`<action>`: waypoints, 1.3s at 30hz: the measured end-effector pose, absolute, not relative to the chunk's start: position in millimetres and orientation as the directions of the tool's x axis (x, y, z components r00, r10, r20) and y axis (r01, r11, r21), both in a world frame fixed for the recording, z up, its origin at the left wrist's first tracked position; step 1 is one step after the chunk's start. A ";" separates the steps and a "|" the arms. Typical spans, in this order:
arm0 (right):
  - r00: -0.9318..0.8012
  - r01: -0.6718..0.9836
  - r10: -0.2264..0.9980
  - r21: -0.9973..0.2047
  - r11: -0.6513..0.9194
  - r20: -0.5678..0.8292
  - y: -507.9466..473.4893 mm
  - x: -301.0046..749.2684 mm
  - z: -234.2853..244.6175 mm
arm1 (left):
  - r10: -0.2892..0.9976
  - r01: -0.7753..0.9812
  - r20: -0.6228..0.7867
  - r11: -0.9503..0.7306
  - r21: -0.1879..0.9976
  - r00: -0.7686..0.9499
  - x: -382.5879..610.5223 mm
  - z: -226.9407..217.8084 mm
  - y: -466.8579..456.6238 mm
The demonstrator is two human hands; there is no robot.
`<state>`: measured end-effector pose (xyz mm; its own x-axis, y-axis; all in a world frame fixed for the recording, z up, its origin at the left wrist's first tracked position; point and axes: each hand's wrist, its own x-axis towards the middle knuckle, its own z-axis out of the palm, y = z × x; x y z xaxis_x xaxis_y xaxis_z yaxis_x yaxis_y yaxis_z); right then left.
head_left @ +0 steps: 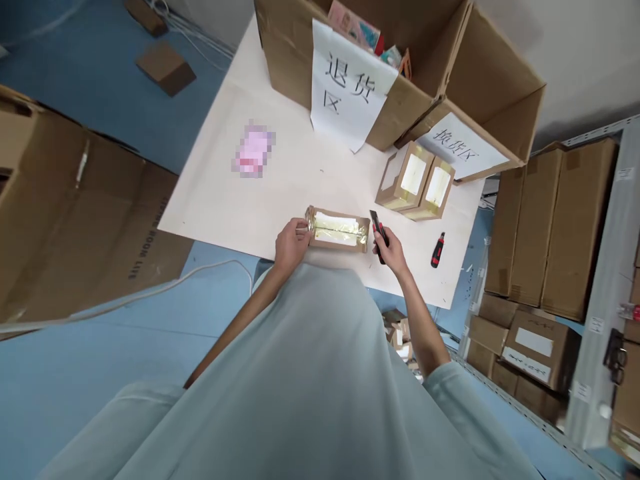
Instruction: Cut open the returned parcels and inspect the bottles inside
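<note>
On the white table lies a small taped cardboard box (339, 229) with white labels under shiny yellowish tape. My left hand (291, 245) is closed at the box's left end, its fingers on that edge. In my right hand (393, 252) I grip a box cutter (379, 233), black with red parts, just off the box's right end. Its tip points up and away from me. A second box cutter (438, 251), red and black, lies to the right on the table. Two small taped boxes (414, 181) stand behind my right hand.
Two large open cartons (295, 60) with handwritten paper signs (350, 83) line the table's back; the left one holds assorted packages. A blurred pink item (254, 150) lies at left on the table (215, 193). Shelves with boxes (550, 227) stand right, a big carton (90, 220) left.
</note>
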<state>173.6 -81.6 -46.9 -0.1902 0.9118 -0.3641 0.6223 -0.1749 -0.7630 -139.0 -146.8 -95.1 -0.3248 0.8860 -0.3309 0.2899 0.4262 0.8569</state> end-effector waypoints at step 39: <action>-0.501 0.754 0.593 0.019 0.656 -0.630 -60.1 73.6 27.1 | 0.863 0.399 -0.327 0.475 0.784 -0.384 -129.9 -92.9 -148.5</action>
<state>73.6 -60.1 27.1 -0.5006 0.5932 -0.6305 0.7542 0.6564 0.0188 -129.9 -148.5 -92.9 -0.3838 0.8635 -0.3272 0.3992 0.4747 0.7844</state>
